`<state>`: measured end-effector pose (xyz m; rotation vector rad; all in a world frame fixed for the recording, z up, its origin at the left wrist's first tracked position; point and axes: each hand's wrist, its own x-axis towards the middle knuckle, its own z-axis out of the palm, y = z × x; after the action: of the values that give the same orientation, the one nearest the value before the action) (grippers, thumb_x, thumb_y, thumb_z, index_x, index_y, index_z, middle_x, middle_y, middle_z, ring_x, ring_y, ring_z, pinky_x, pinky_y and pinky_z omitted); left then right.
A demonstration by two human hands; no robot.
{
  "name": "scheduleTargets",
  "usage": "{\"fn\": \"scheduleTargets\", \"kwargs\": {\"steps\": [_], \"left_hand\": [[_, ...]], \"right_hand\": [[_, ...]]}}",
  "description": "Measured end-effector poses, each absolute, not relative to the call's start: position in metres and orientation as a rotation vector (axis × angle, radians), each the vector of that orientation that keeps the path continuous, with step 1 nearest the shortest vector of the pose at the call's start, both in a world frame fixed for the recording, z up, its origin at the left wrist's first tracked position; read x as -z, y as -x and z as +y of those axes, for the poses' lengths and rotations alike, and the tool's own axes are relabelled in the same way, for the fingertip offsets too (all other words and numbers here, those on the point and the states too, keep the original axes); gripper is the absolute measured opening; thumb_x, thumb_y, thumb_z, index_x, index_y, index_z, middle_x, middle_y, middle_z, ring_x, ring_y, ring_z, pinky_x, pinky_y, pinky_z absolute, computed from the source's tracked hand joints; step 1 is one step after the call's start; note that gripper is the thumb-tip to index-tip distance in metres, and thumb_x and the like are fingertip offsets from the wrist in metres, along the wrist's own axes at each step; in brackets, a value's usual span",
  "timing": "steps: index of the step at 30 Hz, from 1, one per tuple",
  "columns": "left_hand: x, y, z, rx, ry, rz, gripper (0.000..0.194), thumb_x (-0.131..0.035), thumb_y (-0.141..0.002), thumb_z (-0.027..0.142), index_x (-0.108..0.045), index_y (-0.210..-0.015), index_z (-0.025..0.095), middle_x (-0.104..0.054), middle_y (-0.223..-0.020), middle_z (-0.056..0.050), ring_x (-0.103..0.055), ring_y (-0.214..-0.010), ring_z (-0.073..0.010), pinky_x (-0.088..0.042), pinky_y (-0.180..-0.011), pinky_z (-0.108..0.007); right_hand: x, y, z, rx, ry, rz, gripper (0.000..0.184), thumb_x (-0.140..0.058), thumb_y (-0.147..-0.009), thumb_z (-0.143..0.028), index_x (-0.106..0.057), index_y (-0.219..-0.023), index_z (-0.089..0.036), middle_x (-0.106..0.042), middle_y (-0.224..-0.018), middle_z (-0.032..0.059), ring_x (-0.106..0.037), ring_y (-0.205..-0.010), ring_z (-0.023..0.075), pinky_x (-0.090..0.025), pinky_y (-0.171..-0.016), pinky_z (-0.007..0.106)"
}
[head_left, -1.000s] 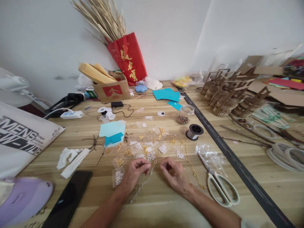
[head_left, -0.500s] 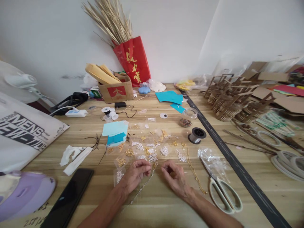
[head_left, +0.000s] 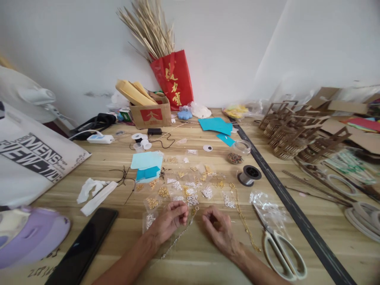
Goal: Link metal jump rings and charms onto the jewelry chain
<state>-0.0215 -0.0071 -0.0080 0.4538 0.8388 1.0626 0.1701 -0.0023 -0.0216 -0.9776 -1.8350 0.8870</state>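
A thin silver-coloured chain (head_left: 177, 240) with a gold-coloured end and a small ring lies slantwise on the table between my hands. Just left of it, my left hand (head_left: 173, 217) has its fingers curled and thumb and fingertips pressed together. To the right, a short way from the chain's ring, my right hand (head_left: 218, 227) is curled with fingers bent in towards the thumb. Anything in either pinch is too small or hidden to make out. Beyond my hands lie small clear bags of silver beads (head_left: 192, 199) and gold-coloured findings (head_left: 163, 192). A gold chain (head_left: 244, 221) lies right of my right hand.
Scissors (head_left: 283, 253) lie at the right by a crumpled plastic bag (head_left: 270, 208). Behind them stands a wire spool (head_left: 249, 175). A phone (head_left: 83, 245) lies at the left. Blue paper (head_left: 147, 160), a cardboard box (head_left: 151, 115) and small woven baskets (head_left: 285, 134) are farther back.
The camera view has tilted slightly, so the background sits a little farther right. Both hands keep almost the same curled pose beside the chain, which stays on the table.
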Motion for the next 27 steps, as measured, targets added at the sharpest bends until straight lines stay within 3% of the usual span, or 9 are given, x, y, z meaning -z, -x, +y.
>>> {"fn": "scheduleTargets", "kwargs": {"steps": [10,27], "left_hand": [[0.0082,0.0223,-0.0062,-1.039,-0.499,0.792,0.027,-0.092,-0.052,0.025,-0.074,-0.068,0.011,-0.069,-0.061,-0.004,-0.061,-0.054,-0.0104,-0.047,-0.055,-0.02],[0.013,0.0227,-0.0054,-1.022,-0.746,0.89,0.021,-0.085,-0.056,0.027,-0.074,-0.066,0.013,-0.069,-0.059,-0.002,-0.06,-0.056,-0.0117,-0.047,-0.059,-0.023]], "right_hand": [[0.0245,-0.1701,-0.0029,-0.901,0.996,-1.851,0.02,-0.05,-0.093,-0.027,-0.056,-0.075,-0.019,-0.053,-0.059,-0.0027,-0.047,-0.05,0.0109,-0.037,-0.046,0.02],[0.0216,-0.1703,-0.0026,-0.902,0.99,-1.889,0.019,-0.05,-0.092,-0.024,-0.055,-0.075,-0.019,-0.055,-0.06,-0.0025,-0.047,-0.049,0.01,-0.035,-0.045,0.019]]}}
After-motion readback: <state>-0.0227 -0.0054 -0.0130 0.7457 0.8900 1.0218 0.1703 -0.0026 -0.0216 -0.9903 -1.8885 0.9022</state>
